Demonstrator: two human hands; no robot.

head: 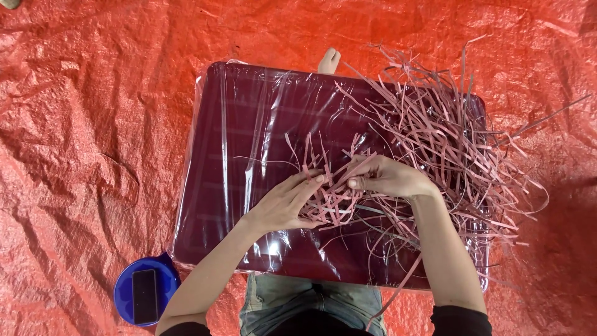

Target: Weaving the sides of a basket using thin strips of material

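Note:
A dark maroon board (249, 124) wrapped in clear plastic lies across my lap. A loose heap of thin pink strips (448, 143) covers its right half. My left hand (286, 202) pinches several of these strips near the board's middle, fingers curled around them. My right hand (385, 177) grips the same bunch from the right, thumb and fingers closed on the strips. Both hands meet over a small woven or tangled cluster of strips (333, 199).
An orange-red tarpaulin (81, 124) covers the floor all around. A blue round lid (146, 289) with a dark phone on it lies at the lower left. A bare foot (329, 61) shows beyond the board's far edge.

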